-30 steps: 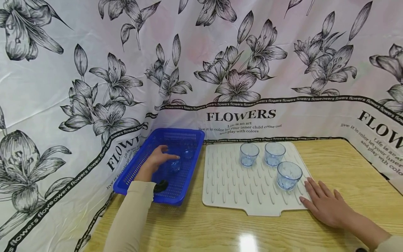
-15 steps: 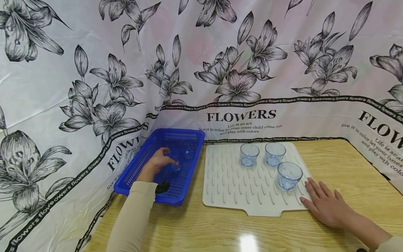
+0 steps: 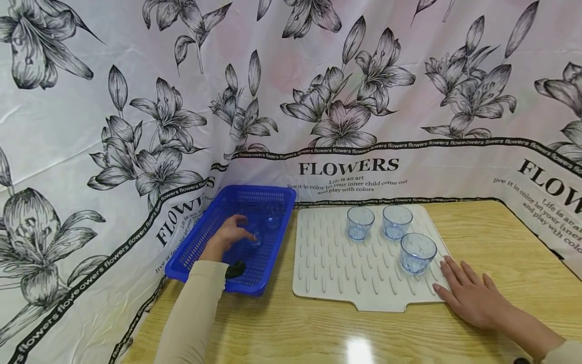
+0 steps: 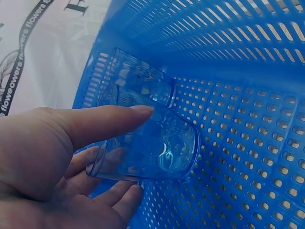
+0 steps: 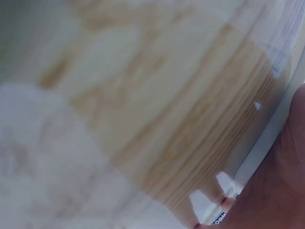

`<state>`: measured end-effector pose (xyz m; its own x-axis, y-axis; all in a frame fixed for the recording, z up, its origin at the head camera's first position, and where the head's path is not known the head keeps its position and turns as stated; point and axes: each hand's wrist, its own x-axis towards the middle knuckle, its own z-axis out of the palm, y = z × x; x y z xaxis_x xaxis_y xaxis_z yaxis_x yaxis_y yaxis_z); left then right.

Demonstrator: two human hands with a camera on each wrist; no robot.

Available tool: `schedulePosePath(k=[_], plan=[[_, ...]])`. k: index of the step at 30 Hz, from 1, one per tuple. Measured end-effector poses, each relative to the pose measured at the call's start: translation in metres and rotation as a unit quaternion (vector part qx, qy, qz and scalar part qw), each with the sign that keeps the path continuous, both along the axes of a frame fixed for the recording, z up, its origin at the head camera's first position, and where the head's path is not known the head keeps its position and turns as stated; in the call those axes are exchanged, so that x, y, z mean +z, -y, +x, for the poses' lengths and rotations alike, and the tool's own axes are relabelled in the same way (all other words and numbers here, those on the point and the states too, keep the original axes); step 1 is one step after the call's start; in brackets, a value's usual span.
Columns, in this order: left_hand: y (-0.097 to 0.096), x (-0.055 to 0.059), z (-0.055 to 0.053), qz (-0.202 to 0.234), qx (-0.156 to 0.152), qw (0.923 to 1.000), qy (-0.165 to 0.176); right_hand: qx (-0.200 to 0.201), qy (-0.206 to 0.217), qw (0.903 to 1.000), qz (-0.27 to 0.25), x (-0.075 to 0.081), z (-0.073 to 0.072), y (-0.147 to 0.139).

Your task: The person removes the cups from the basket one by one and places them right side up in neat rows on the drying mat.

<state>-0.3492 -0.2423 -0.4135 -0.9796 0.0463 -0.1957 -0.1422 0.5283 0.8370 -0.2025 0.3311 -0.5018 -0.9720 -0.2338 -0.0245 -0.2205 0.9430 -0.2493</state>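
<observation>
My left hand (image 3: 231, 233) reaches down into the blue plastic basket (image 3: 265, 280). In the left wrist view it holds a clear bluish drinking glass (image 4: 164, 150) lying tilted, thumb on the near side and fingers on the other, some seen through it. Behind that glass lies another glass (image 4: 143, 81). My right hand (image 3: 475, 298) lies flat, fingers spread, at the right edge of the white ridged drying mat (image 3: 327, 273). Near its fingertips stands one glass (image 3: 417, 255). Two more, a left glass (image 3: 360, 225) and a middle glass (image 3: 396, 223), stand upright farther back.
The wooden table (image 3: 282, 333) bears the basket at left and the mat beside it. A flower-printed cloth (image 3: 254, 172) hangs behind and along both sides. The basket's raised walls surround my left hand.
My left hand has lowered slightly in the basket and come closer around the glass there. My right hand and the glasses on the mat have stayed in place.
</observation>
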Motion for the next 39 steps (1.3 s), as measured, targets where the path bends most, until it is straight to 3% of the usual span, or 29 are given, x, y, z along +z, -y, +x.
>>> schedulePosePath(k=[7,16,25,39], plan=[[0.001,0.0,0.0,-0.013,0.004,0.9999,0.002,0.003,-0.008,0.9999,0.01,0.008,0.002,0.003],[-0.002,0.005,0.001,-0.028,0.016,0.9993,-0.022,0.003,-0.009,0.9999,0.01,0.006,0.002,0.004],[-0.01,0.024,0.006,0.012,0.015,0.9984,-0.053,0.0,-0.008,0.9999,0.014,0.006,0.002,0.004],[-0.02,0.042,0.013,0.062,0.028,0.9932,-0.094,0.004,-0.015,0.9998,0.011,0.005,0.0,0.001]])
